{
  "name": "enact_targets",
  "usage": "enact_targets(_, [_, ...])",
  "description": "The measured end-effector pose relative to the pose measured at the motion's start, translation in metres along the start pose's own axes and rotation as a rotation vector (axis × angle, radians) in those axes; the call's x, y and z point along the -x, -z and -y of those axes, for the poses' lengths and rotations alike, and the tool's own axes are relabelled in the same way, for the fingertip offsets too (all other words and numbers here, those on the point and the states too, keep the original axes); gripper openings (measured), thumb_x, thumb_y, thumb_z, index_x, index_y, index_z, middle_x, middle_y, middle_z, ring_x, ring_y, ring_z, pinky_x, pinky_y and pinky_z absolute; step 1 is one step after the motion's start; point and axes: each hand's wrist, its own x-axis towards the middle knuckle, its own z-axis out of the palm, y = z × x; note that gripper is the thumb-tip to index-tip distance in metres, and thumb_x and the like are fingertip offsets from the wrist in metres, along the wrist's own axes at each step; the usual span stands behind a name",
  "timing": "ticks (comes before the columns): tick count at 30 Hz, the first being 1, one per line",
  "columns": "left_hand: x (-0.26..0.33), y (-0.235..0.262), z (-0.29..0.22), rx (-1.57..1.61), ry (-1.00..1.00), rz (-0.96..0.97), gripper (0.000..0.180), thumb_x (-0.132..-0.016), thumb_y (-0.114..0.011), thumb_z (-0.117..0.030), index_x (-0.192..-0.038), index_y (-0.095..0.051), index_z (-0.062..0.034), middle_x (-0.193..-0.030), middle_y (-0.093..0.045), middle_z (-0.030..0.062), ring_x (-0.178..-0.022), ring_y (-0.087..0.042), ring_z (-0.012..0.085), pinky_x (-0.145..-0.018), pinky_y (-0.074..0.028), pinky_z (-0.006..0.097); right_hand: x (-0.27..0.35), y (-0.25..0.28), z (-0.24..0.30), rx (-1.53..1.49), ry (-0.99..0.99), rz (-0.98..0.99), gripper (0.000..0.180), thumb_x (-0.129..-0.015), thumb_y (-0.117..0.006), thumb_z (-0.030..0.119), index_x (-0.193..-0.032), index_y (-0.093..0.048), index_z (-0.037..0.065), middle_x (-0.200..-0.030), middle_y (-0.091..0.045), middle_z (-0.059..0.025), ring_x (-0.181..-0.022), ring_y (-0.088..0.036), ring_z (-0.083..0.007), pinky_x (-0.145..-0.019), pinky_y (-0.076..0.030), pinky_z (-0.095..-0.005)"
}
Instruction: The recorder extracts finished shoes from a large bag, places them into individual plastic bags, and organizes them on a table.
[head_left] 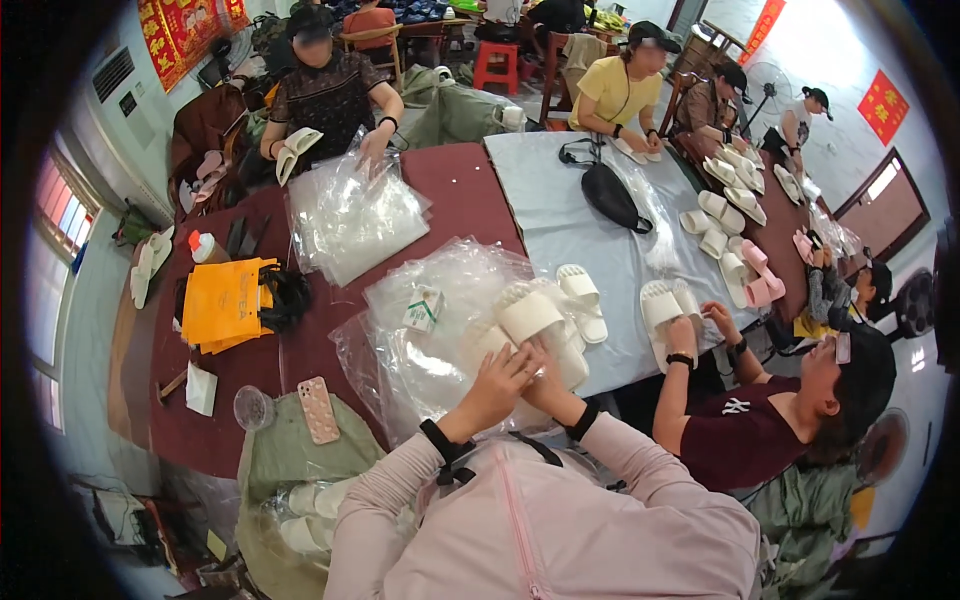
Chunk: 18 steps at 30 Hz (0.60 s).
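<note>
In front of me a pair of cream slide sandals [530,318] lies in a clear plastic bag on top of a stack of clear bags [400,290]. My left hand [500,380] is at the near end of the bagged sandals, its fingers bent over the plastic. Close beside it, almost touching, my right hand [548,378] grips the near right side of the same bundle. Its fingertips are partly hidden by the plastic. Another cream sandal [580,300] lies just beyond, on the pale table cover.
Left on the maroon table are orange bags [222,305], a phone [318,410], a clear tub [254,408] and a hammer [172,384]. A co-worker [780,400] sits close on my right, handling sandals [662,315]. Across, another person [320,100] handles clear bags [350,220].
</note>
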Motion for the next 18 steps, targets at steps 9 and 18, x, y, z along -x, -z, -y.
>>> enact_targets(9, [0.001,0.026,-0.048,0.149,-0.369,-0.015,0.045,-0.078,-0.057,-0.014,-0.123,-0.050,-0.0144,-0.131,-0.043,0.0138,-0.119,-0.039,0.0390,-0.095,-0.031,0.054,-0.005,0.007,-0.011,0.211,0.008,-0.114,0.021,-0.076,-0.056,0.025,-0.083,-0.060,0.006,-0.093,-0.052,-0.0152,-0.095,-0.047,-0.0354,-0.087,-0.036,-0.0462])
enact_targets(18, [0.017,0.111,-0.082,0.403,-0.218,-0.301,0.032,-0.073,-0.053,0.002,-0.105,-0.058,-0.0015,-0.113,-0.057,0.0152,-0.099,-0.056,0.0305,-0.085,-0.043,0.037,-0.048,-0.020,0.074,-0.039,0.445,0.064,0.036,-0.070,-0.060,0.019,-0.105,-0.056,0.011,-0.112,-0.050,-0.0158,-0.114,-0.040,-0.0341,-0.095,-0.032,-0.0456])
